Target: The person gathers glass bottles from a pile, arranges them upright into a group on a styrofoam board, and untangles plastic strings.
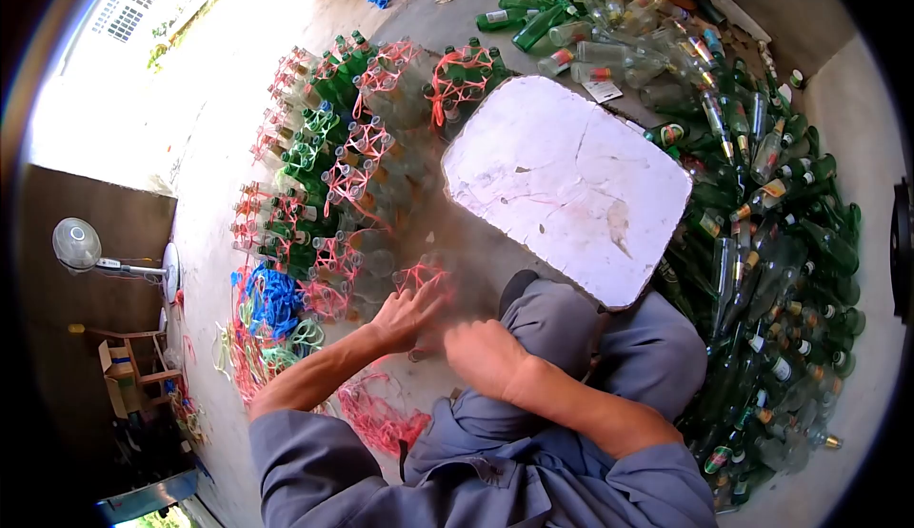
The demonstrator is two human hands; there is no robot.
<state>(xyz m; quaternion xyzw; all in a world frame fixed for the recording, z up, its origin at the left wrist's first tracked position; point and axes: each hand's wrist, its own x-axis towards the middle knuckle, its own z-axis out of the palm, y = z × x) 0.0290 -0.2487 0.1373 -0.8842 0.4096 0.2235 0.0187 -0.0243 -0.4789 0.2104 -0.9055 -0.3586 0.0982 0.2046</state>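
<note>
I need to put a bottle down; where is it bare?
The white board beside the loose bottles looks bare, as does the floor between the pedestal fan and tied bottles. Crowded: among the loose bottles, around the blue twine.

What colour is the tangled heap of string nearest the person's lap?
The tangled heap of thin string is pinkish red, shown in the head view.

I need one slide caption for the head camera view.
Left hand near pink-tied bottles, right hand beside it; loose bottles heaped beyond a white panel.
</note>
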